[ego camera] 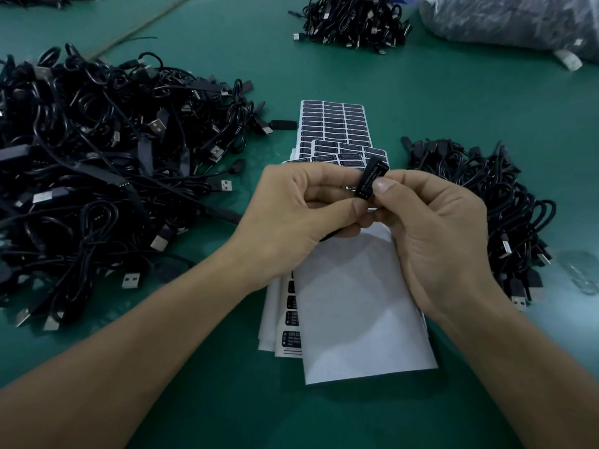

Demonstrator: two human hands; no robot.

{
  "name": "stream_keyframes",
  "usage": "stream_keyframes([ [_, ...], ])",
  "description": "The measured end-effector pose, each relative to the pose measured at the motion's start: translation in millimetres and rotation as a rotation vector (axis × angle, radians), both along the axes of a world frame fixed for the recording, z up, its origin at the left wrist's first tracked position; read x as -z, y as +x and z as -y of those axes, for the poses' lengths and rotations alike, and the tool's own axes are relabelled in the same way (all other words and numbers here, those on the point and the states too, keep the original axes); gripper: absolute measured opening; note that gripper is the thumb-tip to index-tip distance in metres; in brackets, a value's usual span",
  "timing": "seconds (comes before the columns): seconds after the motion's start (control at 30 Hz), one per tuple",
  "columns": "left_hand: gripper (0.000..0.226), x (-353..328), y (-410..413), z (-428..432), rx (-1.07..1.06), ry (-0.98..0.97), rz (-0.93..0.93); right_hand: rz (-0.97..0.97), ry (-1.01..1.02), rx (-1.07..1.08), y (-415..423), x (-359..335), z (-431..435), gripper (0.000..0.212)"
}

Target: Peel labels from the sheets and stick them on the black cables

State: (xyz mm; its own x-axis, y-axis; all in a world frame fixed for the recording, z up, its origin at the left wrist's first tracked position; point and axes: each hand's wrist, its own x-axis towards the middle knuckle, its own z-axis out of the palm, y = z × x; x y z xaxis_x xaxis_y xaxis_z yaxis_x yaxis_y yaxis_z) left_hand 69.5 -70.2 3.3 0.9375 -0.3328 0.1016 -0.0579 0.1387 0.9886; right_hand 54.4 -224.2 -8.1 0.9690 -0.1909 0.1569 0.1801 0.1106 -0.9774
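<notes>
Both my hands meet above the middle of the green table. My left hand point(291, 212) and my right hand point(434, 228) pinch a small black controller block of a cable point(369, 178) between thumbs and fingers. A black label with white print lies along the block's face under my right thumb. Beneath the hands lie sheets of black labels point(332, 124) fanned out, and an empty white backing sheet point(359, 312) nearest me. A large heap of black USB cables point(97, 163) fills the left side. A smaller pile of black cables point(492, 205) sits to the right.
Another bundle of black cables point(353, 21) lies at the far centre. A clear plastic bag point(512, 17) full of cables is at the far right corner. A small clear plastic piece point(580, 273) rests at the right edge.
</notes>
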Motion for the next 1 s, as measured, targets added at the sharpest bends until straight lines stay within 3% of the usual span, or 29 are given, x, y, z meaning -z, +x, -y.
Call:
stream_keyframes([
  [0.67,0.022,1,0,1,-0.001,0.001,0.019,0.077,-0.152,0.095,-5,-3,-6,0.015],
  [1.0,0.01,2,-4,6,-0.072,-0.015,0.019,0.137,-0.121,0.112,-9,-2,-10,0.012],
])
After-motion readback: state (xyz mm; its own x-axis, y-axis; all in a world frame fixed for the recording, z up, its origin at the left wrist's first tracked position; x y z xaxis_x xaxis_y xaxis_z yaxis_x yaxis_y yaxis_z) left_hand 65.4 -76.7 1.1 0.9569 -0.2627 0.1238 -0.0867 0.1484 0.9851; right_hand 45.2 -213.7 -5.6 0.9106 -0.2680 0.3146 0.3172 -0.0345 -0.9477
